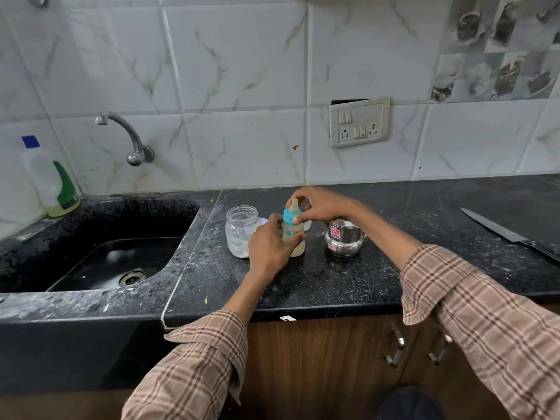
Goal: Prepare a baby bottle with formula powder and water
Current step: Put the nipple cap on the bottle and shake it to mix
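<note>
A home kitchen is shown by the black stone counter (333, 286), the sunken sink (100, 262) under a wall tap (127, 137), and marble-patterned tiles (236, 71).

Counter (303, 286) — jar (241, 231), bottle (293, 234), pot (344, 242), knife (497, 230)
</note>
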